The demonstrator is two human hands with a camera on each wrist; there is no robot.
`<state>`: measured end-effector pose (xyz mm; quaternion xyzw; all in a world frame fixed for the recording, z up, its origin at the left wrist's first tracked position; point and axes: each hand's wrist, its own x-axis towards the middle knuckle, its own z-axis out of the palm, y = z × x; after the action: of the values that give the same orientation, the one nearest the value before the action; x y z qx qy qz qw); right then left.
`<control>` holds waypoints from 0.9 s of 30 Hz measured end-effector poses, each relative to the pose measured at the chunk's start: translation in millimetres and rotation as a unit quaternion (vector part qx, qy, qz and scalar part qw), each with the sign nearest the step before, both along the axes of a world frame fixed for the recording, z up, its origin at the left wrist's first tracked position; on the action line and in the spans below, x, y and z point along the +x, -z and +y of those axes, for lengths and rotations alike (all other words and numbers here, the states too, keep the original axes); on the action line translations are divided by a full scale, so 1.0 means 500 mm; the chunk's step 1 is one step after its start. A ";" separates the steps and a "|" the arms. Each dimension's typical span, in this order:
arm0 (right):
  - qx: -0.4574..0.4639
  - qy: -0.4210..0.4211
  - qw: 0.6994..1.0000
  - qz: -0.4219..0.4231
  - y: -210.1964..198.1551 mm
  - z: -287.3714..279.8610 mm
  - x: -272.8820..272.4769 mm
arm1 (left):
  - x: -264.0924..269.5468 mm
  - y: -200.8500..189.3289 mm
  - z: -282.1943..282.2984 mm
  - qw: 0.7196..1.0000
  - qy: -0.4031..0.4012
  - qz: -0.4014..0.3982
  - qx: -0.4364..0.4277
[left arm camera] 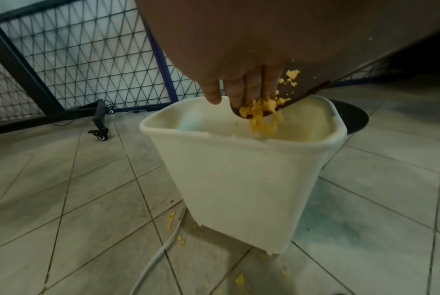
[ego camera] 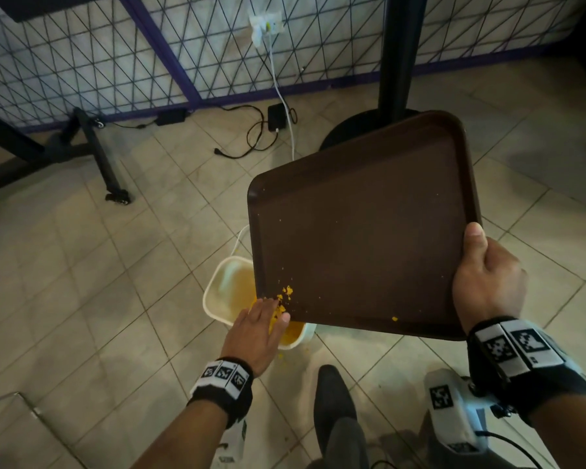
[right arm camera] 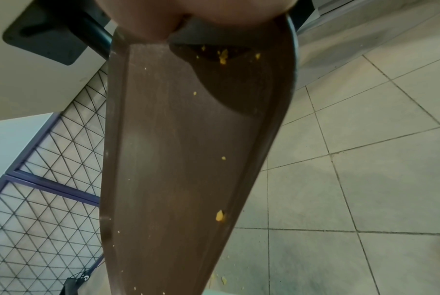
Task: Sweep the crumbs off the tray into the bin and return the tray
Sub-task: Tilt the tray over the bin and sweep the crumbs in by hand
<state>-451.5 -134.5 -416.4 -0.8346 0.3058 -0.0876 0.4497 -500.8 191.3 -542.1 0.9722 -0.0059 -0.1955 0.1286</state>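
A dark brown tray (ego camera: 362, 231) is held tilted over a white bin (ego camera: 224, 292) on the floor. My right hand (ego camera: 484, 275) grips the tray's right edge, thumb on top. My left hand (ego camera: 261, 319) lies flat with straight fingers at the tray's lower left corner, pushing yellow crumbs (ego camera: 286, 292) over the edge. In the left wrist view the crumbs (left arm camera: 261, 111) fall from the tray corner into the bin (left arm camera: 239, 169). A few small crumbs (right arm camera: 220, 215) still lie on the tray surface (right arm camera: 176, 159) in the right wrist view.
The tiled floor holds spilled crumbs (left arm camera: 173, 219) beside the bin and a white cable (left arm camera: 158, 257). A black table post and round base (ego camera: 396, 62) stand behind the tray. A wire-mesh fence (ego camera: 115, 55), chargers and cords (ego camera: 268, 130), and a wheeled stand leg (ego camera: 105, 164) lie beyond.
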 end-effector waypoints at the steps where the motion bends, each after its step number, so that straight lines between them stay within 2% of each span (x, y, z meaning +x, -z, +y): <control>1: 0.000 0.001 1.000 -0.003 0.001 0.001 0.001 | 0.010 -0.013 0.004 0.999 -0.004 -0.036 -0.011; 5: -0.002 -0.001 1.000 -0.016 -0.004 0.004 0.002 | 0.103 -0.060 0.004 0.990 -0.043 -0.129 -0.032; 8: -0.002 -0.004 1.000 -0.013 -0.005 0.005 0.001 | 0.185 -0.075 -0.020 0.990 -0.046 -0.133 -0.032; 11: 0.003 -0.012 1.000 -0.006 -0.004 0.007 0.001 | 0.222 -0.071 -0.061 0.993 -0.045 -0.104 -0.044; 15: 0.013 -0.012 1.000 -0.004 -0.005 0.004 0.002 | 0.171 -0.042 -0.094 0.992 -0.084 -0.068 -0.064; 19: 0.005 -0.007 1.000 -0.004 -0.001 -0.001 0.001 | 0.052 0.010 -0.085 0.998 -0.057 0.012 -0.021; 22: -0.006 -0.001 1.000 -0.002 0.003 -0.002 -0.002 | 0.004 0.023 -0.075 0.998 -0.040 0.055 0.010; 24: -0.009 0.002 1.000 0.005 0.004 -0.001 -0.004 | -0.006 0.007 -0.088 0.998 -0.039 0.047 0.022; 27: -0.006 0.004 1.000 0.010 0.001 0.005 -0.003 | -0.007 -0.042 -0.154 0.999 -0.022 -0.026 -0.016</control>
<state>-453.1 -132.2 -417.0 -0.8371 0.3128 -0.0830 0.4411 -504.1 114.3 -521.0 0.9747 0.0094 -0.1671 0.1479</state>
